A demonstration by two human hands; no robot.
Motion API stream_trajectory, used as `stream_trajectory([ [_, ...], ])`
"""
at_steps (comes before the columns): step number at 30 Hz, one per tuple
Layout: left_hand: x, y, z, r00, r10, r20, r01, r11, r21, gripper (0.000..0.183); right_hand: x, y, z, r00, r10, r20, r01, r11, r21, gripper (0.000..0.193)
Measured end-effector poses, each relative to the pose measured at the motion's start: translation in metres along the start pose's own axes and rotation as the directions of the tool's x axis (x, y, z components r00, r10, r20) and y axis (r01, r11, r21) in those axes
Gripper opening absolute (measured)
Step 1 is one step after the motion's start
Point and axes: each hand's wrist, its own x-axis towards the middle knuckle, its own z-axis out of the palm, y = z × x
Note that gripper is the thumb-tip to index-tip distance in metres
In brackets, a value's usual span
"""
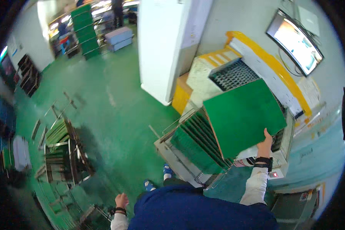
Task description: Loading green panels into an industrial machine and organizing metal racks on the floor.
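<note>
My right hand [265,145] grips a flat green board [246,117] at its lower right edge, thumb lying over the top face. The board is tilted above a slotted rack, in which several more green boards [198,147] stand on edge. Beyond the held board, a machine [234,76] with a dark, bumpy bed shows in part; the board hides the rest of it. My left hand [121,200] hangs low beside my body, away from the rack, its fingers curled with nothing visible in them.
A metal cart [61,153] holding boards stands to the left on the green floor [115,99]. A white pillar [159,50] rises ahead, near a yellow box [182,94]. On the right wall hangs a screen [295,40]. Stacked green crates [85,30] stand far back.
</note>
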Motion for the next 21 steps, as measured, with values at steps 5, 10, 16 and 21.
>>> stream_trajectory([
  [5, 0.014, 0.030, 0.021, 0.993, -0.095, 0.071, 0.087, 0.991, 0.104, 0.021, 0.058, 0.021, -0.033, 0.972, 0.040, -0.232, 0.013, 0.975, 0.222, 0.019],
  [10, 0.031, 0.079, 0.062, 0.997, -0.050, 0.062, 0.042, 0.991, 0.128, 0.019, 0.131, 0.044, -0.047, 0.990, 0.079, -0.120, -0.017, 0.895, 0.446, 0.022],
  [16, 0.032, 0.125, 0.107, 0.983, 0.063, 0.170, -0.086, 0.988, 0.130, 0.020, 0.217, 0.039, -0.036, 0.977, 0.056, -0.207, 0.036, 0.909, 0.415, 0.021],
  [21, 0.026, 0.118, 0.113, 0.995, 0.057, 0.079, -0.072, 0.979, 0.193, 0.019, 0.242, 0.023, -0.028, 0.982, 0.185, 0.020, -0.186, 0.978, 0.093, 0.029],
])
